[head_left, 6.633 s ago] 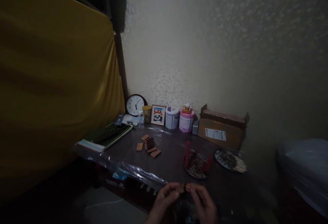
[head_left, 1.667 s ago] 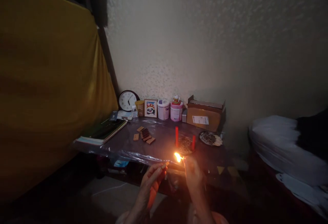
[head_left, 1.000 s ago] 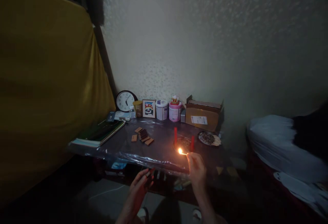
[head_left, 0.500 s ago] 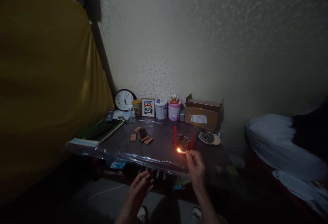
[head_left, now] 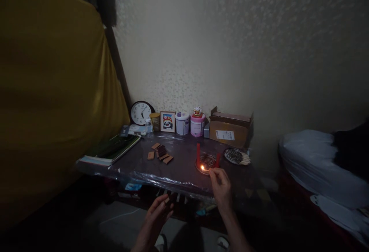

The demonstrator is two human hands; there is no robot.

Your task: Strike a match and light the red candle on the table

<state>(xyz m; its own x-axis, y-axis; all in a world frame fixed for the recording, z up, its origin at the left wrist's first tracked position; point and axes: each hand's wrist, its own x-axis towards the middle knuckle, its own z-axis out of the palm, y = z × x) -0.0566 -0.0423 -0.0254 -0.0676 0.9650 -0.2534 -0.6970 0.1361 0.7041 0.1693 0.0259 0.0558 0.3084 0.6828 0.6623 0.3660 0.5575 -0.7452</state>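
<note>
My right hand point(head_left: 220, 186) is pinched on a burning match whose flame point(head_left: 202, 167) sits at the near rim of a round metal dish point(head_left: 206, 163). A tall red candle point(head_left: 198, 152) stands at the dish's left side and a shorter red candle point(head_left: 217, 160) at its right; neither shows a flame. My left hand point(head_left: 157, 215) hangs below the table's front edge, fingers loosely curled round something small that the dark hides.
The dark table point(head_left: 178, 169) has a plastic cover. On it lie small brown boxes point(head_left: 160, 153), a second dish of sticks point(head_left: 236, 156), books point(head_left: 112, 150), a clock point(head_left: 141, 112), a panda picture point(head_left: 167, 121), tins point(head_left: 182, 123) and a carton point(head_left: 230, 129). Yellow cloth point(head_left: 52, 90) hangs left; bedding point(head_left: 317, 163) lies right.
My right hand has carried the lit match forward and down to the dish's rim, and the flame has shrunk. My left hand has dropped lower, away from the table edge.
</note>
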